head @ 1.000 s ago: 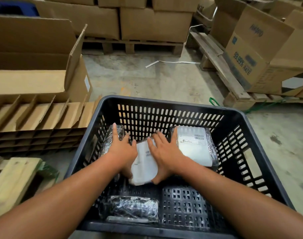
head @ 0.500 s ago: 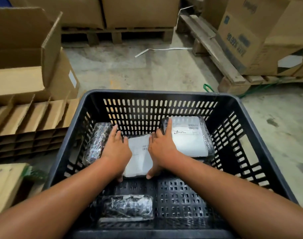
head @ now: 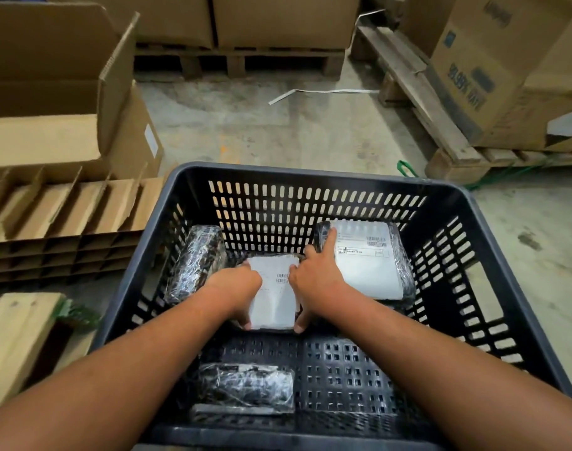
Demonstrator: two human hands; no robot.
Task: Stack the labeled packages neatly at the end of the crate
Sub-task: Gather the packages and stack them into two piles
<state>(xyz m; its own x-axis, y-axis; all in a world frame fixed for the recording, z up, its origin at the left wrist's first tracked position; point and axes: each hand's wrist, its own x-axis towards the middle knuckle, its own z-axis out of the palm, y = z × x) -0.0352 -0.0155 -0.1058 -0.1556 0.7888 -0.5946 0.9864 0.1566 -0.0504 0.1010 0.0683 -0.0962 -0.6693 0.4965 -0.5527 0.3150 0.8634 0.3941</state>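
A black slotted crate (head: 314, 175) stands on the floor below me. Both hands grip one white-labelled package (head: 273, 296) lying flat in the crate's middle, near the far wall. My left hand (head: 234, 288) clasps its left edge and my right hand (head: 314, 278) its right edge, with the index finger stretched onto a larger labelled package (head: 370, 262) at the far right. A black-wrapped package (head: 195, 262) leans in the far left corner. Another wrapped package (head: 245, 388) lies near the crate's front wall.
Cardboard dividers (head: 66, 209) and an open carton (head: 60, 92) lie to the left. Wooden pallets with cartons (head: 493, 70) stand behind and to the right. A wooden block (head: 14, 336) sits at the lower left. Bare concrete floor (head: 294, 131) lies beyond the crate.
The middle package has gone from tilted to lying flat nearer the far wall. My hands moved from its top to its side edges, and my right index finger now reaches onto the right package.
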